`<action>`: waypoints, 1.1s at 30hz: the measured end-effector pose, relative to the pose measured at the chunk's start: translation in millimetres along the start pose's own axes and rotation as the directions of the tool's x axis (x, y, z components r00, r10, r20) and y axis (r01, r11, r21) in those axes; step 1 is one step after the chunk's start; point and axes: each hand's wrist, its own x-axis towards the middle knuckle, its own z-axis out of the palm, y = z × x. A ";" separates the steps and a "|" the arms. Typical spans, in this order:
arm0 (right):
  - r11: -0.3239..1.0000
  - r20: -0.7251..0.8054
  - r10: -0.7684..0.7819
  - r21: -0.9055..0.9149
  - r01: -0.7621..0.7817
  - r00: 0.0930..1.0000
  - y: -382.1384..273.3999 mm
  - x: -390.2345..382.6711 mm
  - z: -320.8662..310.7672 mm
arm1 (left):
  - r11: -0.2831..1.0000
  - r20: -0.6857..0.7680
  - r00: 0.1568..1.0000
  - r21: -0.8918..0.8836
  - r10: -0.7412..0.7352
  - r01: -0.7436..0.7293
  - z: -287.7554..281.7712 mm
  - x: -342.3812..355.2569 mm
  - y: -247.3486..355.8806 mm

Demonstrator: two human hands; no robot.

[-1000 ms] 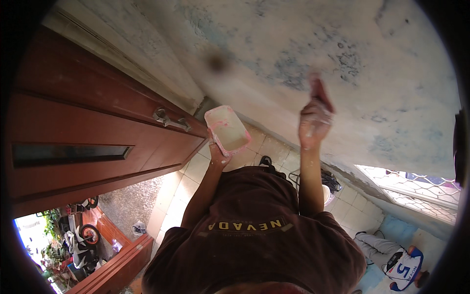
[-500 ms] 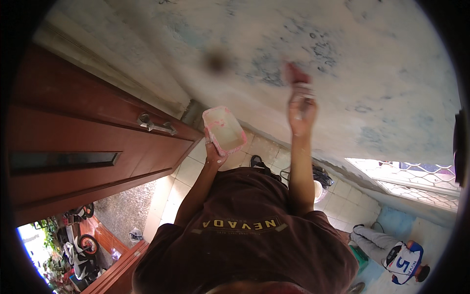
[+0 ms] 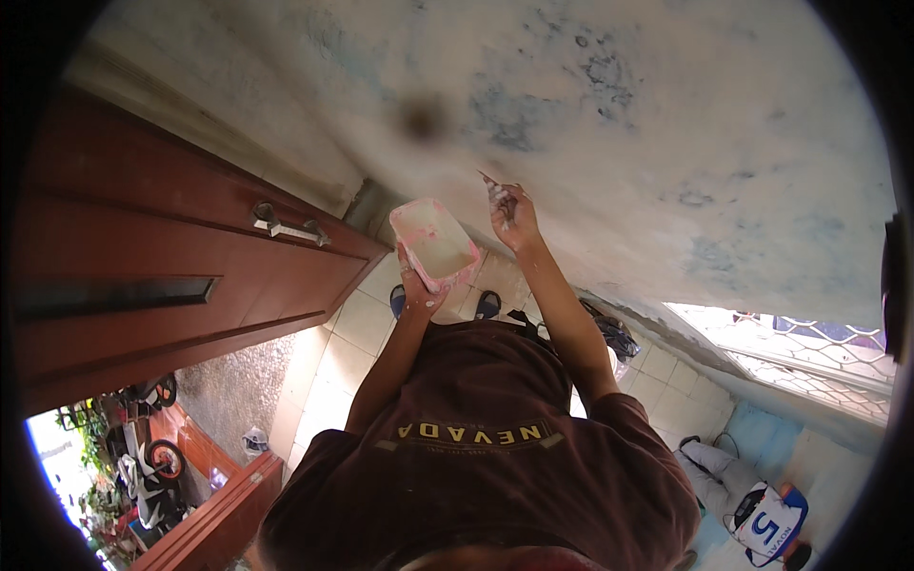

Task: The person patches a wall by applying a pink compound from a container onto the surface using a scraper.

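The rectangular plastic tub [image 3: 462,276], smeared pink and with pale paste [image 3: 440,246] inside, rests in this person's left hand [image 3: 421,295], fingers spread against its near side. Just right of the tub, the right hand [image 3: 512,217] has its smudged fingers closed around a thin scraper [image 3: 487,177], seen nearly edge-on. A patchy wall [image 3: 657,181] rises beyond the tub; left of it stands a reddish-brown door [image 3: 143,247].

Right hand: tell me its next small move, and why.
Probably ease the right hand leftward to the tub: it grips a thin tool close to the tub in this view, and the left hand holds the tub with its open, pink-smeared top exposed.
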 end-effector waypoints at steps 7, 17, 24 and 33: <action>0.964 0.249 -0.069 0.266 0.001 0.966 -5.5 -37.4 98.6 | 0.988 -0.093 0.995 -0.152 -0.041 0.027 -21.6 -7.7 -14.3; 0.953 0.339 -0.282 0.205 0.222 0.898 3.5 -162.2 169.8 | 0.974 -0.059 0.994 -0.216 -0.088 0.073 19.7 -20.0 -15.8; 0.977 -0.194 -0.126 -0.196 0.088 0.973 -7.9 -17.0 -45.1 | 0.984 -0.039 0.997 -0.166 -0.066 0.059 7.3 -16.8 -26.1; 0.964 0.345 -0.262 0.142 0.225 0.901 -43.8 -142.0 144.1 | 0.979 -0.068 0.990 -0.170 -0.127 0.113 15.2 -29.5 -39.1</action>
